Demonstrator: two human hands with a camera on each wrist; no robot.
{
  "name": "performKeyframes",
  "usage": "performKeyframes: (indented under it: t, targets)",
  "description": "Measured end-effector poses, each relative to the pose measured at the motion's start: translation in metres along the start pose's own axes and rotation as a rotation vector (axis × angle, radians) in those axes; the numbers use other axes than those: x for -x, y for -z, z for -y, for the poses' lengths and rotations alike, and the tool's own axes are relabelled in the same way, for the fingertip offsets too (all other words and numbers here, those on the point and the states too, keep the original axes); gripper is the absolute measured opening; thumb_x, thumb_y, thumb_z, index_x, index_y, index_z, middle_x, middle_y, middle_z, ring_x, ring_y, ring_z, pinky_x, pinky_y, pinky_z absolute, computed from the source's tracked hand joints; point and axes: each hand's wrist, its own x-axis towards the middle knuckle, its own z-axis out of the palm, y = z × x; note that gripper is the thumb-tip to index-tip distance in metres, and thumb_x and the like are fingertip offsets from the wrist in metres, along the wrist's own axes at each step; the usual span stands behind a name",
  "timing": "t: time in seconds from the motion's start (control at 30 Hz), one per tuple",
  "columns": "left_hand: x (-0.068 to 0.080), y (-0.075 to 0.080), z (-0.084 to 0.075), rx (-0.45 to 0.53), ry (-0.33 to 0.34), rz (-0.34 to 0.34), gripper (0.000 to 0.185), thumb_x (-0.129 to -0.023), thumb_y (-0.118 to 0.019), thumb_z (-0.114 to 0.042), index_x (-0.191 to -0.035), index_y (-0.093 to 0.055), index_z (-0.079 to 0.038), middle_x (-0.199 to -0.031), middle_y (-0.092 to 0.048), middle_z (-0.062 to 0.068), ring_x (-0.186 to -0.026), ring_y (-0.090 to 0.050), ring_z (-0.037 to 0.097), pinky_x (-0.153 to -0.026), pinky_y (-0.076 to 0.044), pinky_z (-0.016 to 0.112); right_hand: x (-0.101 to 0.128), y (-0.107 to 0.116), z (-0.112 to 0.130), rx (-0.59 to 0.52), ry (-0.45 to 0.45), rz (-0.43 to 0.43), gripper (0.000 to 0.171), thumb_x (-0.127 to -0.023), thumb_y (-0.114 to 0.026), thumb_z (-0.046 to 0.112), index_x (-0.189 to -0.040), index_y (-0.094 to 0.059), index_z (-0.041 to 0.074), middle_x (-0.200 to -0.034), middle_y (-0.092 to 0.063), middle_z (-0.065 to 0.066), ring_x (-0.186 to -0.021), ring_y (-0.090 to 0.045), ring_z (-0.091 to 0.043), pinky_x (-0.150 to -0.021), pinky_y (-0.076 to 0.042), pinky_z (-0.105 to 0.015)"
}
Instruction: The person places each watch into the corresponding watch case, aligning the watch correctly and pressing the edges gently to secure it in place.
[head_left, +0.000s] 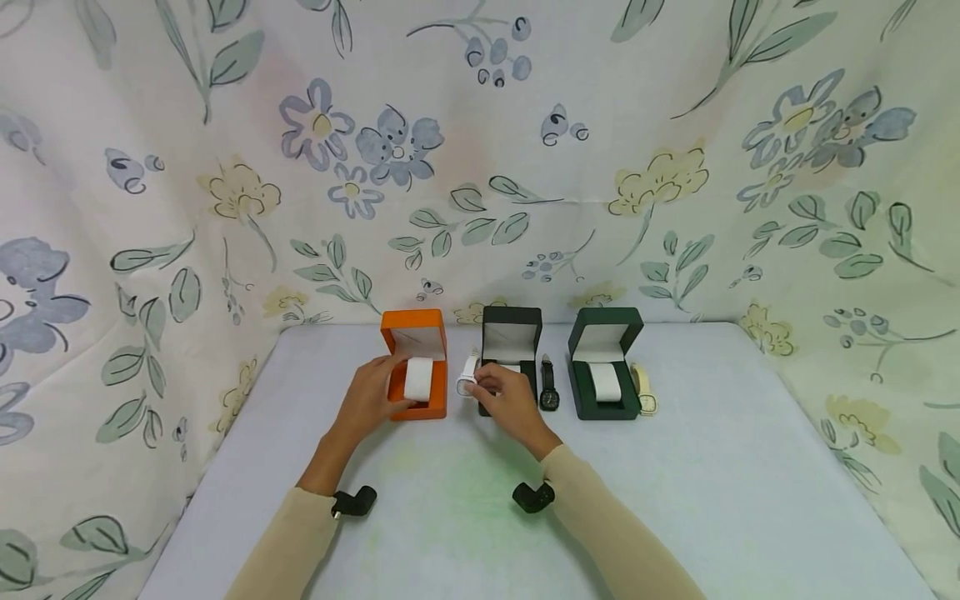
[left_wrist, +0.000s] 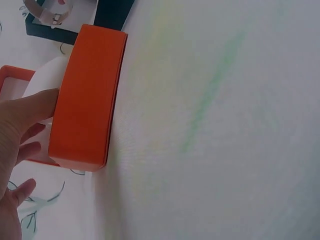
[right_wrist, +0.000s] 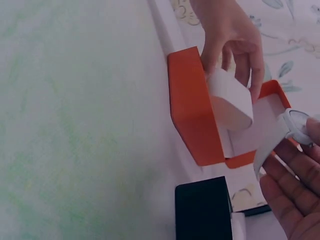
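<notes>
At the orange watch box (head_left: 417, 414), which stands with its lid up, my left hand (head_left: 369, 392) reaches in from the left. Its thumb and fingers straddle the white watch cushion (head_left: 419, 379) in the box, thumb on the near side and fingers on the far side. My right hand (head_left: 512, 402) pinches a white wristwatch (right_wrist: 297, 125) by its case between thumb and fingers, just right of the orange box. The strap (right_wrist: 270, 145) curves down from the case. The right hand partly covers the black watch box (head_left: 512, 315) behind it.
A black wristwatch (head_left: 549, 393) lies right of the black box. Further right stands an open dark green watch box (head_left: 596, 412) with a white cushion (head_left: 605, 382), and a gold-toned wristwatch (head_left: 645, 396) lies beside it. A floral cloth (head_left: 480, 167) hangs behind the white table (head_left: 712, 500).
</notes>
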Motion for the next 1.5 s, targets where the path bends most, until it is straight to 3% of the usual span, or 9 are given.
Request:
performKeyframes:
  t: [0.2,0.43,0.6,0.77,1.03,1.13,1.3,1.5]
  targets:
    - [0.002,0.0,0.001,0.076,-0.1,-0.055,0.082,-0.069,-0.096,-0.013,-0.142,-0.057,-0.011,-0.134,-0.062,0.013,-0.122,-0.056,0.033,-0.107,-0.046,0.055,0.004,0.006,0.004,-0.047,-0.015,-0.019,0.008,-0.094,-0.075,0.019,-0.095,-0.07,0.014,-0.096,-0.076,0.002,-0.09,-0.073,-0.011,-0.087,-0.06,-0.036]
    - [0.002,0.002,-0.003,0.178,-0.111,-0.071,0.083,-0.071,-0.094,-0.012,-0.144,-0.054,-0.011,-0.138,-0.054,0.012,-0.125,-0.053,0.031,-0.103,-0.05,0.052,0.007,0.013,0.007,-0.079,-0.059,-0.04,0.008,-0.093,-0.076,0.017,-0.095,-0.07,0.012,-0.097,-0.074,0.0,-0.091,-0.072,-0.012,-0.091,-0.059,-0.038]
    - [-0.001,0.007,-0.016,0.282,-0.066,-0.107,0.083,-0.072,-0.093,-0.008,-0.144,-0.053,-0.011,-0.137,-0.054,0.012,-0.119,-0.055,0.033,-0.088,-0.059,0.052,0.011,0.021,0.011,-0.085,-0.067,-0.067,0.011,-0.094,-0.075,0.021,-0.098,-0.071,0.011,-0.094,-0.073,0.0,-0.091,-0.072,-0.015,-0.089,-0.06,-0.04]
    - [-0.004,0.013,-0.034,0.375,0.018,-0.142,0.08,-0.073,-0.092,-0.009,-0.144,-0.054,-0.012,-0.138,-0.053,0.011,-0.11,-0.057,0.035,-0.08,-0.062,0.049,0.012,0.029,0.013,-0.139,-0.072,-0.076,0.016,-0.095,-0.074,0.021,-0.102,-0.072,0.007,-0.093,-0.074,-0.003,-0.09,-0.072,-0.026,-0.079,-0.06,-0.031]
    - [-0.008,0.021,-0.063,0.569,0.135,-0.082,0.077,-0.076,-0.09,-0.014,-0.145,-0.055,-0.021,-0.136,-0.054,0.006,-0.11,-0.062,0.036,-0.081,-0.062,0.039,0.013,0.046,0.023,-0.166,-0.044,-0.112,0.017,-0.096,-0.072,0.019,-0.101,-0.072,0.002,-0.091,-0.074,-0.009,-0.085,-0.068,-0.015,-0.076,-0.054,-0.025]
    - [-0.007,0.021,-0.071,0.637,0.174,-0.041,0.078,-0.077,-0.09,-0.015,-0.146,-0.054,-0.022,-0.134,-0.055,0.004,-0.112,-0.062,0.032,-0.083,-0.062,0.036,0.014,0.053,0.031,-0.187,-0.033,-0.117,0.015,-0.097,-0.07,0.014,-0.101,-0.071,-0.001,-0.09,-0.074,-0.013,-0.084,-0.068,-0.02,-0.073,-0.054,-0.024]
    - [-0.005,0.02,-0.087,0.739,0.153,-0.001,0.078,-0.078,-0.089,-0.011,-0.146,-0.054,-0.018,-0.137,-0.054,0.005,-0.113,-0.063,0.03,-0.082,-0.061,0.032,0.019,0.067,0.054,-0.202,-0.047,-0.135,0.013,-0.097,-0.067,0.003,-0.102,-0.069,-0.009,-0.091,-0.073,-0.021,-0.085,-0.069,-0.036,-0.072,-0.056,-0.022]
    - [-0.007,0.017,-0.106,0.822,0.132,0.019,0.077,-0.076,-0.091,-0.012,-0.145,-0.055,-0.018,-0.13,-0.056,0.006,-0.106,-0.064,0.031,-0.082,-0.062,0.032,0.016,0.069,0.037,-0.214,-0.081,-0.163,0.014,-0.098,-0.068,0.008,-0.103,-0.07,-0.006,-0.097,-0.074,-0.019,-0.087,-0.069,-0.034,-0.075,-0.056,-0.017]
